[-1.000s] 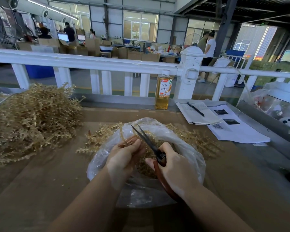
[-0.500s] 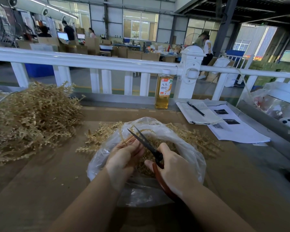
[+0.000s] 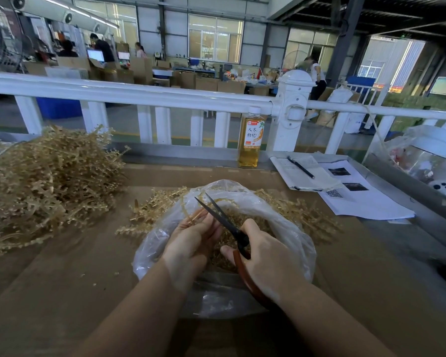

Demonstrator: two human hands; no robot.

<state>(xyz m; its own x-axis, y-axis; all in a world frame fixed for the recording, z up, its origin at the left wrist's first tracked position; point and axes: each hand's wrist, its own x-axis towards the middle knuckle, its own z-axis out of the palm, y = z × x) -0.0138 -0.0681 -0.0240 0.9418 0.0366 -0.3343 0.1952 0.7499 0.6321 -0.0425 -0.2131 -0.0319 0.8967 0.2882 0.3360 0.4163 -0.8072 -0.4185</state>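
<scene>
My right hand (image 3: pixel 264 258) grips the red-brown handles of a pair of scissors (image 3: pixel 223 219), whose black blades stand slightly apart and point up-left. My left hand (image 3: pixel 191 243) holds a thin golden sprig (image 3: pixel 191 210) right beside the blades. Both hands hover over an open clear plastic bag (image 3: pixel 289 228) that holds cut golden pieces. More golden sprigs (image 3: pixel 150 212) lie around the bag on the brown table.
A big heap of golden sprigs (image 3: pixel 44 184) covers the table's left side. A bottle of amber drink (image 3: pixel 250 143) stands by the white railing (image 3: pixel 144 95). A notebook with a pen (image 3: pixel 301 172) and printed sheets (image 3: pixel 358 199) lie at the right.
The scissors have shifted slightly left toward the sprig in my left hand, and the blades have spread a little; both hands stay over the bag.
</scene>
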